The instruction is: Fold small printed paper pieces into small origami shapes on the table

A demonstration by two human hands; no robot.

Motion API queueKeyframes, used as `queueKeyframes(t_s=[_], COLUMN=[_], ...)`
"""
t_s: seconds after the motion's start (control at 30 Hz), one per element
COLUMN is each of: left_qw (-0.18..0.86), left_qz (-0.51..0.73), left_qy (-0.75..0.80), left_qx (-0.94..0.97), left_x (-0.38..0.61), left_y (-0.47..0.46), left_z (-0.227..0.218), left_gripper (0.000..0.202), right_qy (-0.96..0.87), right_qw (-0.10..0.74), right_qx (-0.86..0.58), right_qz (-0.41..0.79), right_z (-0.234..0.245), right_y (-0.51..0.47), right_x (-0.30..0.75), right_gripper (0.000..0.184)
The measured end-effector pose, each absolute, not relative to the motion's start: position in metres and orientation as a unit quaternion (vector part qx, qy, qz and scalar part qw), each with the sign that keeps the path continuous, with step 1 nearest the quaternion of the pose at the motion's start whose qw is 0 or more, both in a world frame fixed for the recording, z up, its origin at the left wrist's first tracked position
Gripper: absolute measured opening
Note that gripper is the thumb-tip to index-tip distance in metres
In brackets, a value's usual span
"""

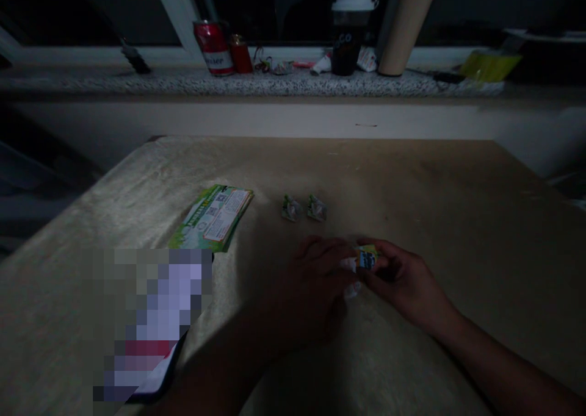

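Observation:
A small printed packet (367, 257) in yellow, green and blue is pinched between the thumb and fingers of my right hand (403, 276). My left hand (318, 276) reaches across to the packet's left side, its thumb and fingertips closed on a pale, partly see-through wrapper part (351, 285). Dim light hides the exact grip of the left fingers. Beyond my hands lie two small crumpled green-and-clear wrapped pieces, the left piece (290, 208) and the right piece (317, 208), side by side on the table (439, 190).
Left of my hands is a stack of green printed leaflets (213, 218). A phone (160, 330) with a blurred-out screen lies nearer. On the stone windowsill (284, 86) stand a red can (214, 49), a red lighter-like object (241, 54), a lidded dark cup (347, 38) and a cardboard-coloured tube (407, 28).

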State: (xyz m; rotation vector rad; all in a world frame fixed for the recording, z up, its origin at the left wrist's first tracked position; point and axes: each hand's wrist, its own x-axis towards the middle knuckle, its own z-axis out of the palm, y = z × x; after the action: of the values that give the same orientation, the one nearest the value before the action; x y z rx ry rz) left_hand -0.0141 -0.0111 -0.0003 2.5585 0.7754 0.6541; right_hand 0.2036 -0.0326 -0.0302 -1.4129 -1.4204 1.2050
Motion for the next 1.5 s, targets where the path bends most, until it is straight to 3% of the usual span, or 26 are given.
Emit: queueKeyframes(t_s=[0.07,0.13,0.2,0.33,0.5,0.7,0.93,1.2,1.5], left_qw=[0.208,0.207,0.197,0.181,0.179,0.173,0.183,0.210,0.204], left_qz=[0.194,0.162,0.139,0.120,0.118,0.123,0.113,0.123,0.140], left_qy=[0.270,0.273,0.283,0.288,0.274,0.274,0.279,0.259,0.249], left_qx=[0.920,0.925,0.928,0.933,0.938,0.938,0.936,0.935,0.936], left_x=[-0.017,-0.019,-0.020,-0.018,-0.014,-0.014,-0.016,-0.026,-0.026], left_y=[-0.012,-0.012,-0.011,-0.009,-0.008,-0.008,-0.010,-0.008,-0.006], left_z=[0.002,0.002,0.001,-0.001,-0.005,-0.008,-0.006,-0.005,-0.009], left_gripper=[0.035,0.043,0.045,0.030,0.026,0.020,0.030,0.015,0.013], right_qy=[-0.564,-0.589,-0.636,-0.741,-0.790,-0.825,-0.814,-0.795,-0.786], right_qw=[0.385,0.366,0.338,0.260,0.224,0.248,0.249,0.260,0.274], right_qx=[-0.558,-0.564,-0.570,-0.555,-0.539,-0.468,-0.476,-0.473,-0.455], right_qz=[0.473,0.449,0.395,0.274,0.187,0.198,0.222,0.278,0.317], right_z=[-0.032,-0.032,-0.030,-0.025,-0.024,-0.029,-0.027,-0.026,-0.025], right_y=[-0.033,-0.034,-0.034,-0.034,-0.035,-0.032,-0.030,-0.027,-0.027], right_x=[0.203,0.204,0.206,0.210,0.212,0.211,0.212,0.214,0.216], right_gripper=[0.055,0.058,0.050,0.021,0.018,0.022,0.018,0.018,0.025])
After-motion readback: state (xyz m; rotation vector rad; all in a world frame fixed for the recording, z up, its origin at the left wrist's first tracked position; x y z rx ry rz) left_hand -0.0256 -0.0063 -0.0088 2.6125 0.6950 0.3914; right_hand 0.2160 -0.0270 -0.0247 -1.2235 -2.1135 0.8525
